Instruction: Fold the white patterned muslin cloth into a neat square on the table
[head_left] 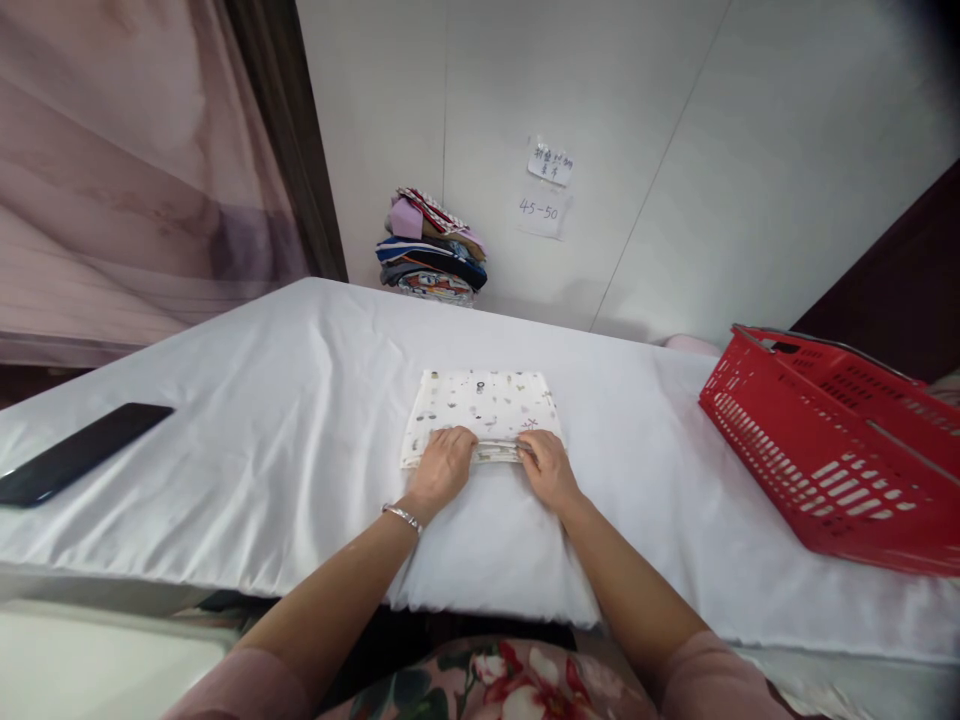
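A folded white cloth (487, 400) with small printed figures lies in the middle of the table, its layers showing along the near edge. My left hand (448, 462) pinches that near edge on the left, and a silver bracelet (403, 516) circles the wrist. On the right, my right hand (550, 468) grips the same edge between thumb and fingers. Both hands rest low, close to the tabletop, with the cloth's front fold slightly lifted between them. The fingertips under the fold are hidden.
A white sheet (247, 430) covers the table. At the left lies a black phone-like slab (82, 452). A red plastic basket (832, 450) stands at the right. Folded fabrics (433, 248) are stacked against the back wall, near handwritten paper notes (545, 188). A pink curtain (135, 160) hangs at left.
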